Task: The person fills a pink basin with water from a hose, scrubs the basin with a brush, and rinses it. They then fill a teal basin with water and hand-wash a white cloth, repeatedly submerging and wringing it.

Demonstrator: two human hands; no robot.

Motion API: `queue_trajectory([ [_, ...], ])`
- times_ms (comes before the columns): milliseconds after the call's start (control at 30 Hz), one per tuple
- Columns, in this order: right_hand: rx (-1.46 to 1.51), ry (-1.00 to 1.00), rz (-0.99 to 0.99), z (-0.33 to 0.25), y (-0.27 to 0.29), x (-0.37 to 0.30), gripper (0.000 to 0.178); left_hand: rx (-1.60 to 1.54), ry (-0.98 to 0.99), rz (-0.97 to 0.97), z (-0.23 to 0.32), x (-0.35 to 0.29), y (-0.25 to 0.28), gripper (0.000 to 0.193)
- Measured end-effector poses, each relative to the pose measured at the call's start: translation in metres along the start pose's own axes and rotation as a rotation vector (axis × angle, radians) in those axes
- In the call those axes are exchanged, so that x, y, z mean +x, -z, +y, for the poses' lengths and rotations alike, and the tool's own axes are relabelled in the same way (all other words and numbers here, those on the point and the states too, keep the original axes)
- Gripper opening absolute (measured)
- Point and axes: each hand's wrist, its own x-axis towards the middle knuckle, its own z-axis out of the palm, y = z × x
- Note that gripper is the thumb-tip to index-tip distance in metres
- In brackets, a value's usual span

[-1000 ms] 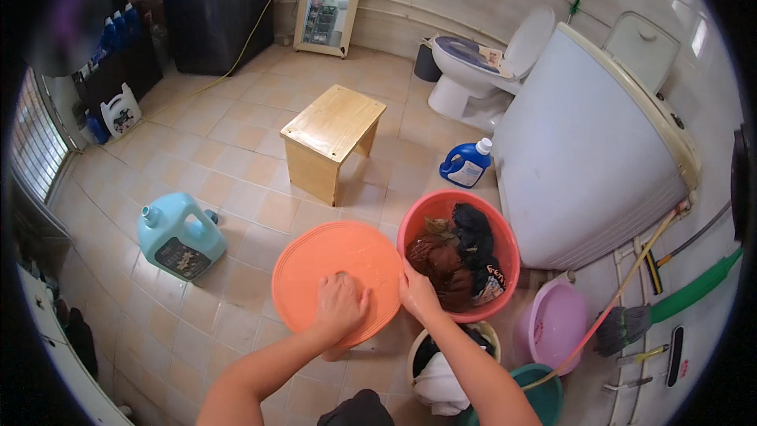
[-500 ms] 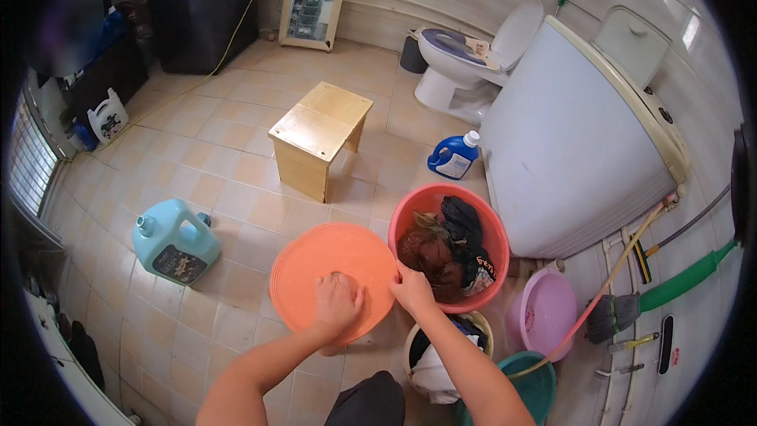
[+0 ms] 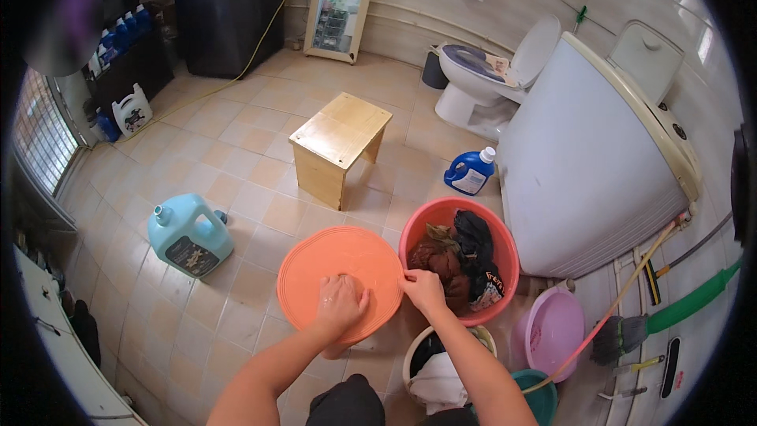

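Observation:
A round orange plastic top (image 3: pixel 303 280) with a ringed rim, wet in its middle, is in front of me; what stands under it is mostly hidden. My left hand (image 3: pixel 341 300) lies on it, palm down, thumb apart from the fingers. At its right edge my right hand (image 3: pixel 423 290) is closed in a pinch on the rim, right beside a red tub (image 3: pixel 511 244). Dark and brown wet clothes (image 3: pixel 461 256) fill that tub. Below my right forearm, a cream bucket (image 3: pixel 412 347) holds white and dark cloth.
A wooden stool (image 3: pixel 341 130) stands ahead, with a blue bottle (image 3: pixel 471 172) to its right. On the left is a light-blue jug (image 3: pixel 189 235). A pink basin (image 3: pixel 552 331), a green basin (image 3: pixel 540 394) and a white washing machine (image 3: pixel 583 166) line the right side. A toilet (image 3: pixel 481 87) is behind.
The whole view has shifted, so the room appears farther right and slightly lower. Fingers of my left hand look flatter on the orange top. My right hand keeps its pinch at the rim.

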Motion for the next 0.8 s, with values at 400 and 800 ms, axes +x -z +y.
queue_trajectory([
  [400, -0.077, -0.007, -0.071, -0.009, 0.003, 0.02, 0.031, -0.013, 0.007, 0.061, -0.004, -0.004, -0.012, 0.03],
  [800, -0.059, -0.029, -0.154, -0.01, 0.009, 0.011, 0.03, 0.0, 0.003, 0.038, -0.002, -0.002, -0.008, 0.033],
])
